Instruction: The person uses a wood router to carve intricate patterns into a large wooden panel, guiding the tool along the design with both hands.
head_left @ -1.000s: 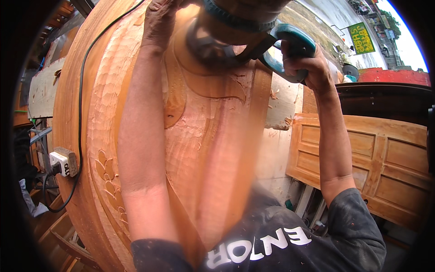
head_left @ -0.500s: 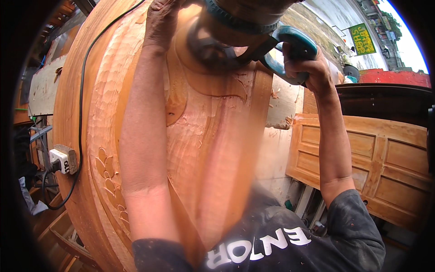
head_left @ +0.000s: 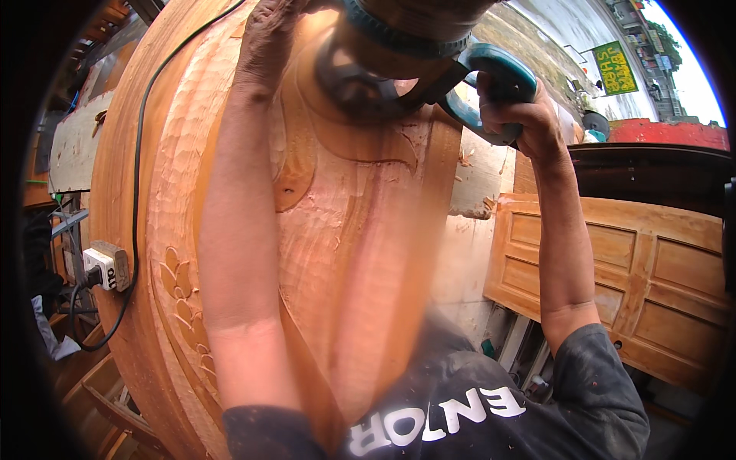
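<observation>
On the far part of the carved wooden panel (head_left: 368, 230), the teal-handled router (head_left: 406, 27) stands as before, right hand (head_left: 529, 115) round its loop handle (head_left: 507, 60); left hand (head_left: 268, 34), hold unclear, has edged left.

Right hand (head_left: 530, 116) around teal power-tool handle (head_left: 502, 60), carved wooden panel (head_left: 326, 245) below

Lettering stands in three places — big white capitals (head_left: 441, 420) across the dark T-shirt (head_left: 586, 406), yellow capitals on the green signboard (head_left: 616, 67), and small dark characters on the white power socket (head_left: 96, 261).
</observation>
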Motion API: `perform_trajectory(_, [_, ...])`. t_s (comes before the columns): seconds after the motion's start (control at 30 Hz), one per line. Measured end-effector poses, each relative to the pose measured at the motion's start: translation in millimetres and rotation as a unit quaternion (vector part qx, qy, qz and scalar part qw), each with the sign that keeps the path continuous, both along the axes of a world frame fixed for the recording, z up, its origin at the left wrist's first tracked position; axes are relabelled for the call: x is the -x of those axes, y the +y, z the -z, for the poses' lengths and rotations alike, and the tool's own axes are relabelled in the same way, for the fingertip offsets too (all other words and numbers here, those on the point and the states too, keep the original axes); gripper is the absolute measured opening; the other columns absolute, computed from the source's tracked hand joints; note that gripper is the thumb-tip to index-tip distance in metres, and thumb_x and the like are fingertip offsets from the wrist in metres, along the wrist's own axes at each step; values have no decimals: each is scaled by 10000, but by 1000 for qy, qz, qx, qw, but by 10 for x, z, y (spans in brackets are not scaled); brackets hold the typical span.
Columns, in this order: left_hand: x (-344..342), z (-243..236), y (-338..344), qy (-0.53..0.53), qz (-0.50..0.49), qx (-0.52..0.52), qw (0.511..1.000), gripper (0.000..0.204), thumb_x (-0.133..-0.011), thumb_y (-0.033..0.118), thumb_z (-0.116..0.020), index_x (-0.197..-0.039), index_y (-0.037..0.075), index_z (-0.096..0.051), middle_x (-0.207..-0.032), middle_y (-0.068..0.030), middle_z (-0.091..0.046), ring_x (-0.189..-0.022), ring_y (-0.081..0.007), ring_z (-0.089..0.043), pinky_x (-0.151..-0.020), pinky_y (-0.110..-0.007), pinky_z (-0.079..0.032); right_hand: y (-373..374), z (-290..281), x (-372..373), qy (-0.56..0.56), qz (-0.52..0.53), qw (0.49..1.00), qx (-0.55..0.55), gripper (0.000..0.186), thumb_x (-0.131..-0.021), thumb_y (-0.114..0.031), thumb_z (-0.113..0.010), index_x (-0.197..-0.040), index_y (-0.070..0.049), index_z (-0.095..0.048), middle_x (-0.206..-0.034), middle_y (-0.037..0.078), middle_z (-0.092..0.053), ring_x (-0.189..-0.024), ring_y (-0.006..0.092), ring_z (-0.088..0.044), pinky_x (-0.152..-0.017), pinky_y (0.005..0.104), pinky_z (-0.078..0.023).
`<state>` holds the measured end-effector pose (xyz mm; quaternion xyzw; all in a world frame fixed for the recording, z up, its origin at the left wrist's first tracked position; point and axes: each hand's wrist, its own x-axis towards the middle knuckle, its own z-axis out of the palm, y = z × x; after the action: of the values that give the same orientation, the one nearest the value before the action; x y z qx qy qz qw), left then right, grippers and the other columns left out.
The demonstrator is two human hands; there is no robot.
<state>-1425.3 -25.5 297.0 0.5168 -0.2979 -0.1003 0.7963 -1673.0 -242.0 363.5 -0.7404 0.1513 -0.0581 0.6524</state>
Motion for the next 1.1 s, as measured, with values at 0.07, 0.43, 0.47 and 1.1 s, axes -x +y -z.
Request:
perform_trajectory(0.07, [-31,13,24,-23,10,0,1000,229,-1033,278,-615,-1110,76,-691,-970,21,-644,-894,-102,-564,-860,-291,-463,8,8,-3,1,0,1000,-8,297,-653,-17,-771,-936,-6,-684,-725,31,-631,-585,105,-556,-578,261,-425])
perform_trajectory(0.43, [-126,90,83,-19,-10,-21,1000,276,-1043,320,-596,-1170,95,-691,-1058,9,-679,-979,-112,-597,-896,-304,-463,40,35,-20,-5,-18,1000,5,279,-686,-11,-755,-956,2,-684,-732,35,-621,-588,105,-558,-573,263,-422])
perform_trajectory(0.47, [-119,87,107,-15,-14,-29,999,280,-1044,328,-593,-1175,100,-690,-1067,10,-679,-988,-114,-598,-901,-310,-462,45,51,-34,-6,-21,1000,5,279,-687,-10,-754,-956,2,-684,-734,36,-620,-590,106,-559,-574,264,-424])
perform_trajectory(1.1, [-113,74,255,3,-40,-80,996,368,-1062,438,-525,-1263,168,-674,-1208,3,-678,-1152,-140,-596,-1000,-392,-440,86,72,-158,-12,-51,999,13,298,-691,-29,-752,-978,2,-681,-721,44,-633,-578,116,-583,-574,265,-444])
